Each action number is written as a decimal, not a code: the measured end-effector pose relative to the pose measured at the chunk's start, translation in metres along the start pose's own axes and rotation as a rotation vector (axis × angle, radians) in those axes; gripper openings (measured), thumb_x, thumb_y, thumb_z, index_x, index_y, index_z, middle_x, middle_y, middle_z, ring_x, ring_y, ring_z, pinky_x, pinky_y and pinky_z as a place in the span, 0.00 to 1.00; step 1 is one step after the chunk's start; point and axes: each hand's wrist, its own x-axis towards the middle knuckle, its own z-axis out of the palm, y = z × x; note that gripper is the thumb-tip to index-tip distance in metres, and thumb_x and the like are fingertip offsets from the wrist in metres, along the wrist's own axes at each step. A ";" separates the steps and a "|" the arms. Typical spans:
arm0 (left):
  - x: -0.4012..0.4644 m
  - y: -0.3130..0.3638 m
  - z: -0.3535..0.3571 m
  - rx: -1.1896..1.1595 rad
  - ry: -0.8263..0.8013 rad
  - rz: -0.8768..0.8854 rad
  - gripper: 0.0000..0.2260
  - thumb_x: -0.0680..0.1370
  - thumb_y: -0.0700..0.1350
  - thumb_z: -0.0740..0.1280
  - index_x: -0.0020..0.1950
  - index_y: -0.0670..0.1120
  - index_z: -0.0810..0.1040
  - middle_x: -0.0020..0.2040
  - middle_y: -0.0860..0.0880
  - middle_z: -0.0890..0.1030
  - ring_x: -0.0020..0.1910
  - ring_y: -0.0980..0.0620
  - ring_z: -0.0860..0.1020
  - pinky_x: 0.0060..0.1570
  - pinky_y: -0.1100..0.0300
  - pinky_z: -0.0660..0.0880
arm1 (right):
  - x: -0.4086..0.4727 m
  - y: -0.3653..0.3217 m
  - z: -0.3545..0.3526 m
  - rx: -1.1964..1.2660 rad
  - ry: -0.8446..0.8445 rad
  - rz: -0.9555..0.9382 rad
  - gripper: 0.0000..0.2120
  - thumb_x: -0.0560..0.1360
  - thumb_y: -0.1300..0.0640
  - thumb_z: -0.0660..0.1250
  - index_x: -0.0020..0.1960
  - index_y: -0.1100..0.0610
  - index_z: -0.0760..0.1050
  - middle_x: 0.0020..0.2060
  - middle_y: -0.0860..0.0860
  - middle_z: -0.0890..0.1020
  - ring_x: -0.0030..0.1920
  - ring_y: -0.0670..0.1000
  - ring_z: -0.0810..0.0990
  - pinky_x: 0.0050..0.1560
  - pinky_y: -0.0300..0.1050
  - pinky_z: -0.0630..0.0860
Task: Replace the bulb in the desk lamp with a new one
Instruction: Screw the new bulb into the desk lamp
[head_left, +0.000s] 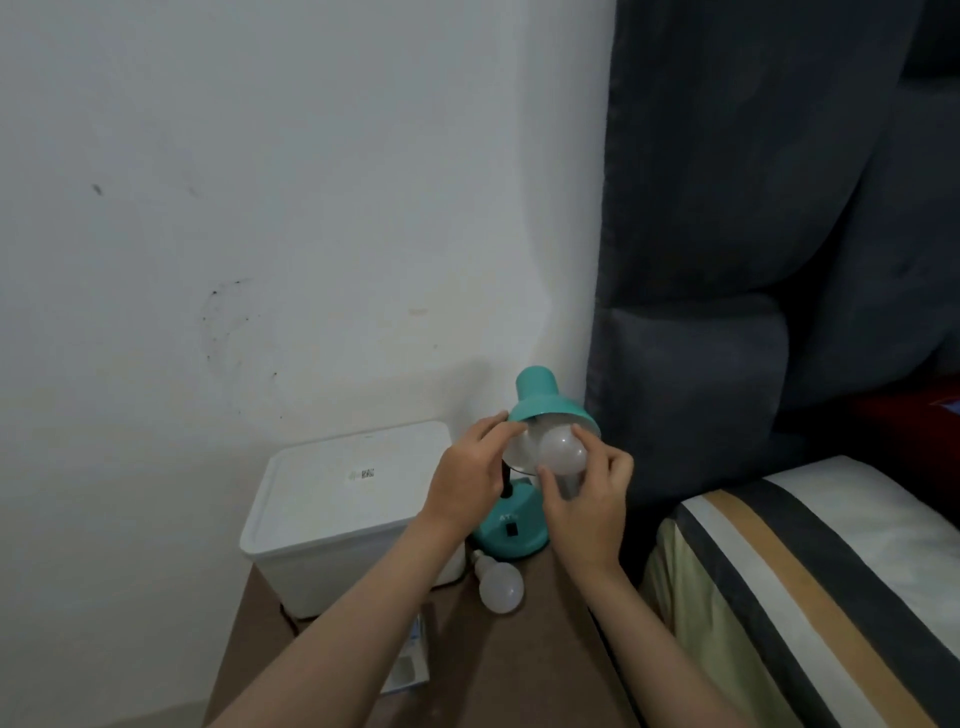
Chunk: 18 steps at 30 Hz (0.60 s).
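Note:
A teal desk lamp stands on a brown bedside table against the white wall, its shade tilted toward me. A white bulb sits in the mouth of the shade. My right hand grips this bulb with fingertips around its globe. My left hand holds the left rim of the shade, thumb and fingers pinching it. A second white bulb lies loose on the table in front of the lamp's teal base, base end pointing toward the lamp.
A white lidded plastic box stands left of the lamp. A small blue-and-white carton lies near the table's front. To the right are a dark padded headboard and a bed with a striped cover.

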 end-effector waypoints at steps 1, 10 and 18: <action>0.000 -0.001 0.001 -0.004 0.006 0.007 0.17 0.73 0.29 0.63 0.59 0.43 0.77 0.57 0.41 0.80 0.56 0.46 0.79 0.54 0.58 0.77 | 0.001 0.002 0.004 0.003 0.001 -0.010 0.25 0.68 0.61 0.75 0.64 0.57 0.72 0.55 0.55 0.69 0.49 0.48 0.74 0.48 0.27 0.68; 0.002 -0.005 0.001 -0.077 0.039 -0.003 0.15 0.74 0.29 0.63 0.56 0.43 0.78 0.54 0.43 0.83 0.51 0.49 0.81 0.49 0.63 0.76 | 0.006 0.005 0.030 0.018 0.120 -0.017 0.24 0.68 0.60 0.76 0.61 0.58 0.72 0.55 0.59 0.69 0.49 0.49 0.73 0.48 0.39 0.75; 0.002 -0.003 -0.004 -0.087 0.022 0.023 0.14 0.74 0.31 0.63 0.55 0.42 0.79 0.53 0.42 0.83 0.48 0.48 0.81 0.48 0.63 0.77 | -0.007 0.015 0.036 0.092 0.128 -0.061 0.25 0.69 0.65 0.73 0.64 0.59 0.73 0.55 0.60 0.69 0.53 0.49 0.74 0.55 0.38 0.76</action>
